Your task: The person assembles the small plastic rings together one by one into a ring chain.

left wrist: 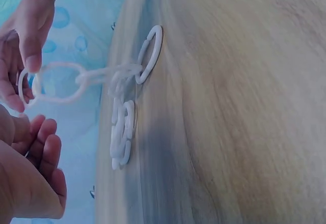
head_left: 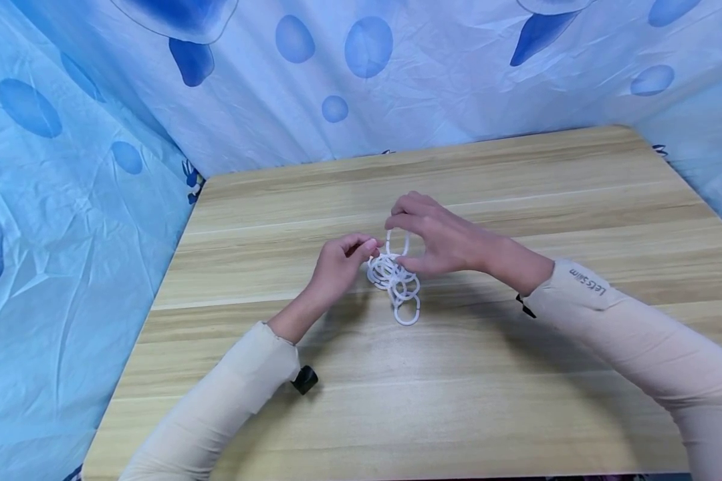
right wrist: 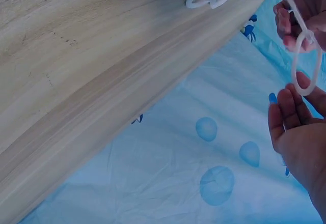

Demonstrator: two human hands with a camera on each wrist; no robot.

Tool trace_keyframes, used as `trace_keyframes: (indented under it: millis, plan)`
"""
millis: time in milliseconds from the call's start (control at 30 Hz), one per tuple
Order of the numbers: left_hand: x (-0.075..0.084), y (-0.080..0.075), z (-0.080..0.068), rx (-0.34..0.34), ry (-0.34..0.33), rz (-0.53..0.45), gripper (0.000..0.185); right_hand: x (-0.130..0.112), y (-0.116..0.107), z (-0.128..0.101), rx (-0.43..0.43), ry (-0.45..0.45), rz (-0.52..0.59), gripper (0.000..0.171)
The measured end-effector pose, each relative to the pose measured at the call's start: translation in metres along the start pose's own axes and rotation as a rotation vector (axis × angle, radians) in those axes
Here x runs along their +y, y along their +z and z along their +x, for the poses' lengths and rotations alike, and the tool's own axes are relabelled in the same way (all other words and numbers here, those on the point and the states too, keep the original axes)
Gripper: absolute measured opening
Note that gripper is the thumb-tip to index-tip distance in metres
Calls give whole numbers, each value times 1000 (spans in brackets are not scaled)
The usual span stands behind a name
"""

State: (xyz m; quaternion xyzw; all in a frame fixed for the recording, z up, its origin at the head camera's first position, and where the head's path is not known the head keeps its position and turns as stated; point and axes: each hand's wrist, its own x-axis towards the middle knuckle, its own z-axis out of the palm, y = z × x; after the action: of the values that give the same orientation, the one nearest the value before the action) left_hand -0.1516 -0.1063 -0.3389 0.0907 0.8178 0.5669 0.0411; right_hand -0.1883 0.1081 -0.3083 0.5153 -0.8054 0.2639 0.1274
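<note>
While your right hand (head_left: 451, 244) pinches the top ring (head_left: 397, 242) and your left hand (head_left: 343, 260) nips the white ring chain (head_left: 397, 284), a tug could snarl it.

Both hands raised mid-table: left (head_left: 337, 264) & right (head_left: 439, 237) fingers pinching

A chain of rings (head_left: 397, 284) lay near the middle of the table (head_left: 517, 401), its top ring raised off the surface. The left hand (head_left: 337, 264) was just left of the chain, the right hand (head_left: 439, 240) just right of it and slightly behind. A cloth (head_left: 397, 80) hung behind and left of the table.
</note>
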Motion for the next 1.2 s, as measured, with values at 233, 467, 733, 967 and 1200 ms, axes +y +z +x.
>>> trace_keyframes:
  millis: [233,467,733,967,1200]
  plan:
    - [3,0,3,-82,-107,-186,27,3,4,4,159,-93,-20,40]
    - [5,-1,2,-127,-117,-340,25,2,4,5,200,-84,-17,41]
    - [5,1,3,-56,-128,-377,22,4,7,4,201,-61,-38,46]
    - [6,1,4,2,-148,-358,24,4,8,2,187,-13,-74,52]
    - [4,0,4,60,-153,-343,20,5,5,-7,181,46,-69,55]
